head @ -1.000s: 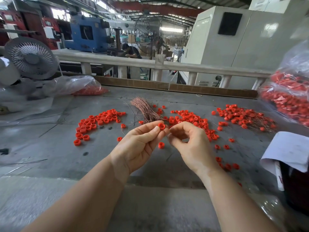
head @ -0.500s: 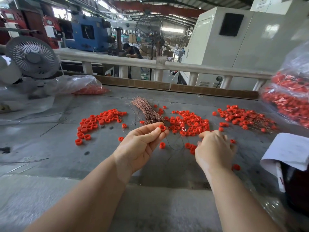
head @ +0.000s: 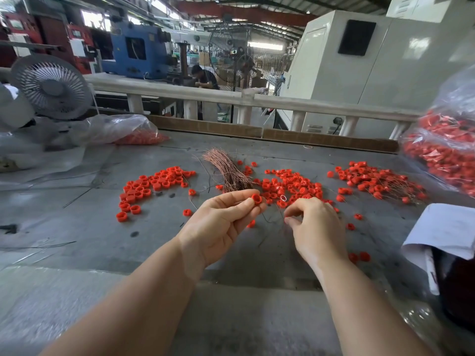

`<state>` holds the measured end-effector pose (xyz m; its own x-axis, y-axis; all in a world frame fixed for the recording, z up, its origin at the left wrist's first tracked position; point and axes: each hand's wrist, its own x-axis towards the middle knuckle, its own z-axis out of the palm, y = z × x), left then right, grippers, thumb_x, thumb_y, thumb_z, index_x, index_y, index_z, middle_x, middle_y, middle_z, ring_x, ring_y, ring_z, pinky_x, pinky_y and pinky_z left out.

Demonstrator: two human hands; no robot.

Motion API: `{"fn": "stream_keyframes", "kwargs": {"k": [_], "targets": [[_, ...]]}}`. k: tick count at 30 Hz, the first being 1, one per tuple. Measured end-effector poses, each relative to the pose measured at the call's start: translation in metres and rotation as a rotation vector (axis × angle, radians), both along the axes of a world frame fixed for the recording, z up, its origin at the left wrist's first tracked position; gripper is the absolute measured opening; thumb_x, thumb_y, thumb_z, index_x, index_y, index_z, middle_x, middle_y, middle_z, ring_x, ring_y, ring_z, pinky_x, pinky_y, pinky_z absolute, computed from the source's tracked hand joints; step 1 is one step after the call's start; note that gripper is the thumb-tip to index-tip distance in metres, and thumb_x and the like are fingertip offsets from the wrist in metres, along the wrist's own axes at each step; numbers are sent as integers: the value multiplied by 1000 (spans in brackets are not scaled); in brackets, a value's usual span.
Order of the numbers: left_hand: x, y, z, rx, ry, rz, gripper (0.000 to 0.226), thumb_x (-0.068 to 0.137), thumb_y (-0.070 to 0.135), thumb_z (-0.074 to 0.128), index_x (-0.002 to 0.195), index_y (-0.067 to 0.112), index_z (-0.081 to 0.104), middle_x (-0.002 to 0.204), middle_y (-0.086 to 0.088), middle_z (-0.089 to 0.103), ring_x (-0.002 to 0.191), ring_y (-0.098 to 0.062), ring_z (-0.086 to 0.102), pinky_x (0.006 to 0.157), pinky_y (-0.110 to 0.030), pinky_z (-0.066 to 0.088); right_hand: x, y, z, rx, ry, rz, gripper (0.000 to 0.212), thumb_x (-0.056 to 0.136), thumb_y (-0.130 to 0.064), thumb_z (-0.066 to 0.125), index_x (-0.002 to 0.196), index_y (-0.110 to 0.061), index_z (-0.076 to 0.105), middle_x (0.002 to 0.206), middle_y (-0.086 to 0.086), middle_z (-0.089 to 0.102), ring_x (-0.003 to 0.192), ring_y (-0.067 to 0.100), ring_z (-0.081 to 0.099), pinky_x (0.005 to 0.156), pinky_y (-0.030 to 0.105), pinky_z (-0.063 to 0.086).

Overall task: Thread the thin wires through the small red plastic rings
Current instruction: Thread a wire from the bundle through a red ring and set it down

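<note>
My left hand (head: 221, 222) pinches a small red plastic ring (head: 256, 199) between thumb and fingertips above the grey table (head: 108, 235). A thin dark wire (head: 272, 217) hangs from the ring towards my right hand (head: 316, 227), whose fingers are curled and seem to pinch the wire's end. A bundle of copper wires (head: 228, 170) lies behind my hands. Loose red rings lie in a left pile (head: 154, 186) and a middle pile (head: 293, 187). Rings with wires through them lie in a right pile (head: 375, 181).
A clear bag of red rings (head: 447, 150) stands at the right edge, another bag (head: 128, 132) at the back left. A small fan (head: 51, 86) stands far left. White paper over a dark container (head: 447, 232) sits at the right front. A wooden strip borders the far edge.
My right hand left the ring, went right to the middle pile, and has now come back left and higher, near the ring. The left hand kept its hold on the ring.
</note>
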<state>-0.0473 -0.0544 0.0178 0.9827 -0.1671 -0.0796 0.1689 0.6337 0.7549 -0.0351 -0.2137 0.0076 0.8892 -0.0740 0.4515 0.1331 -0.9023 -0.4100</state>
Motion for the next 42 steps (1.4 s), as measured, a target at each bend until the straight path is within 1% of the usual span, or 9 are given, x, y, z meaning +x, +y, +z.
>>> {"fn": "stream_keyframes", "kwargs": {"k": [2, 5, 8, 12, 18, 23, 27, 37, 42], "targets": [[0, 0, 0, 5, -2, -2, 17, 64, -1, 59, 69, 4, 75, 76, -13, 72, 72, -16, 71, 61, -17, 56, 1, 2, 2, 270, -51, 148, 18, 81, -9, 68, 74, -24, 64, 77, -7, 66, 79, 13, 59, 75, 31, 47], [0, -1, -1, 22, -6, -1, 17, 66, -2, 59, 68, 5, 75, 76, -13, 72, 72, -16, 71, 63, -18, 56, 1, 5, 6, 608, -51, 303, 24, 80, -5, 69, 70, -25, 64, 63, -11, 64, 62, -3, 56, 62, 11, 45], [-1, -2, -1, 54, -23, -6, 17, 63, 1, 60, 68, 6, 76, 76, -11, 72, 72, -15, 71, 64, -17, 56, 1, 7, 5, 822, 34, 388, 20, 81, -5, 67, 72, -23, 66, 64, -13, 66, 64, -3, 57, 62, 12, 44], [-2, -2, 0, 69, -41, -20, 17, 65, 1, 60, 69, 6, 75, 78, -11, 72, 73, -15, 71, 63, -17, 56, 1, 8, 6, 939, 61, 461, 22, 83, -3, 65, 74, -22, 64, 65, -12, 64, 67, 1, 57, 60, 16, 45], [-3, -3, 1, 57, -51, -37, 21, 73, -3, 56, 70, 6, 75, 78, -12, 72, 73, -16, 71, 63, -16, 56, -2, 10, 7, 949, 37, 535, 23, 83, 0, 64, 73, -21, 64, 64, -10, 64, 65, -1, 58, 55, 12, 44], [-4, -2, 1, 54, -59, -51, 19, 68, 0, 58, 71, 6, 76, 80, -12, 72, 75, -15, 71, 64, -17, 56, -1, 10, 7, 894, -9, 531, 22, 83, -6, 65, 78, -26, 71, 77, -10, 72, 71, -1, 62, 61, 11, 46], [-3, -2, 2, 12, -38, -23, 18, 75, -4, 55, 77, 2, 72, 80, -13, 72, 74, -16, 71, 66, -18, 56, 0, 10, 6, 822, -19, 541, 24, 83, -8, 66, 83, -31, 72, 84, -12, 73, 77, 0, 64, 69, 13, 49], [-5, -4, 4, 24, -42, -30, 18, 83, -6, 50, 87, -1, 67, 79, -11, 72, 72, -14, 71, 66, -16, 56, -3, 13, 10, 747, -136, 531, 18, 81, -10, 68, 73, -26, 68, 65, -17, 67, 61, -6, 56, 63, 10, 44], [-5, -3, 4, 22, -39, 0, 19, 85, -8, 49, 87, -1, 67, 80, -13, 72, 73, -15, 71, 69, -18, 56, -4, 12, 10, 745, -111, 541, 20, 80, -7, 69, 76, -26, 70, 72, -11, 71, 68, 0, 63, 68, 15, 50]]}}
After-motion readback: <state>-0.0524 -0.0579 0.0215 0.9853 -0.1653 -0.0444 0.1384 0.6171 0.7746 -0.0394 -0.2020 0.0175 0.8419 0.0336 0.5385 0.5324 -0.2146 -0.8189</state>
